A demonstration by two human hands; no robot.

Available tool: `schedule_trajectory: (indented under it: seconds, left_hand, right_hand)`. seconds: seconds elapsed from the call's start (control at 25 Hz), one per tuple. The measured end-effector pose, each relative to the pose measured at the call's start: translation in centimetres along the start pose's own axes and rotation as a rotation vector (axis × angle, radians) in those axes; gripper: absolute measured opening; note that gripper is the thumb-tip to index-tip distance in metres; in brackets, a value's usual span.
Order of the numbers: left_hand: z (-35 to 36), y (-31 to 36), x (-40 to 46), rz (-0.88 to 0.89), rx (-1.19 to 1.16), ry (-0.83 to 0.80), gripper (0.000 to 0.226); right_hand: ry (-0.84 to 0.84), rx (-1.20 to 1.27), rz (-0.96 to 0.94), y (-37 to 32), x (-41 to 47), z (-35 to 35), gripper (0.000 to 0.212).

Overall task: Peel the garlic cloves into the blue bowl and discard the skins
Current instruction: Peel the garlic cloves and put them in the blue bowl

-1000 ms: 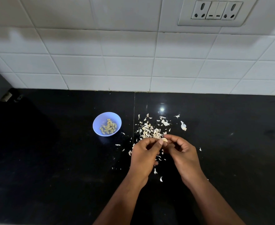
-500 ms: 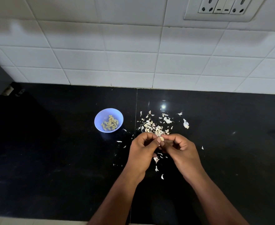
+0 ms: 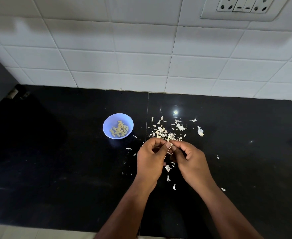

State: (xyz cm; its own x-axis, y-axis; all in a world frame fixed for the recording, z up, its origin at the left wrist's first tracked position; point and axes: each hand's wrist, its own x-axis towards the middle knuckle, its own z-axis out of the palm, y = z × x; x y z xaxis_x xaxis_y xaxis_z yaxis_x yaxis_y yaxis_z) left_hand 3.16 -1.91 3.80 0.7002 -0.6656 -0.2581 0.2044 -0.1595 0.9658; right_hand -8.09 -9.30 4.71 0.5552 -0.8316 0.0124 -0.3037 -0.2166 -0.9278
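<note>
Little changed since a second ago, garlic clove (image 3: 170, 144) still pinched by left hand (image 3: 150, 161) and right hand (image 3: 191, 163), blue bowl (image 3: 107, 124) at ten o'clock, skins (image 3: 166, 132) at twelve, no lettering legible on socket plate (image 3: 241, 7).

We've got a small pale garlic clove (image 3: 170, 144) pinched between our fingertips, mostly hidden, so can't tell how much skin is left on it. The little blue bowl (image 3: 107, 123) sits upright on the counter off to the left, with peeled yellowish cloves (image 3: 119, 129) piled in the bottom. Papery white skins (image 3: 164, 131) lie scattered right behind and under our hands.
</note>
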Motion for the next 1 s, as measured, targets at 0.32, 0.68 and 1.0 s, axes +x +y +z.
schedule_trajectory:
  seconds: [0.32,0.68,1.0]
  left_hand:
    - [0.2,0.2,0.3,-0.024,-0.008,-0.023,0.012]
    - [-1.4,0.7,0.5,-0.076,-0.11,0.074,0.042]
    - [-3.2,1.4,0.5,-0.046,0.035,0.024,0.03]
  right_hand:
    - [0.091,-0.348,-0.212,-0.6,0.5,1.3,0.017]
    - [-0.069,0.707,0.341,-1.9,2.6,1.3,0.014]
    - [-0.273,0.183,0.094,-3.8,2.1,3.3,0.028]
